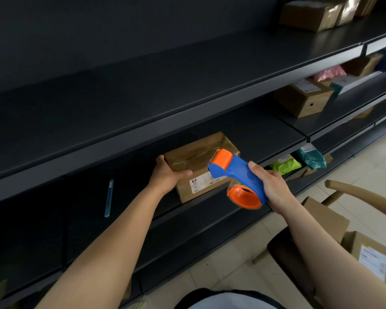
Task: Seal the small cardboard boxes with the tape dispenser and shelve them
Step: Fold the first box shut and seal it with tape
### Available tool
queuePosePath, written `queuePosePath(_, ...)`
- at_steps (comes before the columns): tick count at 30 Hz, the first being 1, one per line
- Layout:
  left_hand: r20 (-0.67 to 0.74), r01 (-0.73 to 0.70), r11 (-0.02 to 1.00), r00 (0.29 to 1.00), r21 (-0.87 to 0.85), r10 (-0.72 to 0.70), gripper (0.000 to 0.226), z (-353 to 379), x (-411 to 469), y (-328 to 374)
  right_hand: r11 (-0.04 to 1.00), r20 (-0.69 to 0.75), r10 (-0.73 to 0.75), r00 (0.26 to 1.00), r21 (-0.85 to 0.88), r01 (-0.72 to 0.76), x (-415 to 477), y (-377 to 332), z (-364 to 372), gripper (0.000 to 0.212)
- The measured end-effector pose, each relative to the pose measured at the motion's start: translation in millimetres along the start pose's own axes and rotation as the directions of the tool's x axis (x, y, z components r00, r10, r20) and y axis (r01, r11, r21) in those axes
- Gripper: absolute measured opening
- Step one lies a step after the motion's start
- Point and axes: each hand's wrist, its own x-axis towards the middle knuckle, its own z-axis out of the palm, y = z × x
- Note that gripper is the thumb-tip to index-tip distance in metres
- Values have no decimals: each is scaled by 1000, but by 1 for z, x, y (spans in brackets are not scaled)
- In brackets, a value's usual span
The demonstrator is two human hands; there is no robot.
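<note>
A small brown cardboard box (196, 157) with a white label on its near side sits on a dark shelf (265, 130). Shiny tape runs across its top. My left hand (168, 173) grips the box's left near corner, thumb on the front face. My right hand (271, 186) holds a blue and orange tape dispenser (236, 177) by its handle. The dispenser's orange head touches the box's top near its right end.
A blue pen-like tool (109, 197) lies on the shelf to the left. More boxes (303, 99) and coloured parcels (285, 165) sit on shelves to the right. A wooden chair (361, 195) with open cardboard boxes (370, 253) stands at my right on the tiled floor.
</note>
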Motion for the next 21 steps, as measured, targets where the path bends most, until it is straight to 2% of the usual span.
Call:
queuePosePath(5, 5, 62, 998, 998, -19, -62, 89, 0, 4, -2, 999, 54, -18, 998, 31, 16, 1, -6, 7, 39)
queuePosePath(7, -28, 84, 996, 996, -25, -85, 103, 0, 0, -1, 999, 60, -21, 998, 45, 18, 1, -8, 10, 39)
queuePosePath(9, -61, 45, 999, 997, -22, -47, 112, 3, -2, 0, 999, 47, -28, 999, 40, 26, 2, -10, 14, 39)
queuePosePath(12, -33, -23, 984, 999, 176, 30, 94, 10, -11, 4, 999, 33, -38, 999, 24, 37, 1, -11, 20, 38)
queuePosePath(14, -76, 5, 956, 997, 294, 18, 84, 16, -14, 6, 999, 32, -39, 999, 23, 38, 0, -10, 21, 38)
queuePosePath(17, -127, 15, 972, 992, 235, 15, 73, 27, -17, 10, 999, 6, -40, 999, 28, 40, 0, -10, 20, 42)
queuePosePath(19, -68, 22, 996, 998, 90, -16, 64, 30, -18, 16, 999, -1, -33, 999, 41, 33, -1, -9, 18, 42)
queuePosePath(20, -36, 11, 998, 999, 62, -9, 55, 30, -18, 17, 999, -1, -26, 1000, 46, 26, -1, -9, 17, 41)
queuePosePath(21, -26, -29, 994, 999, 108, 32, 46, 31, -19, 18, 999, -3, -20, 1000, 47, 20, 0, -8, 16, 42)
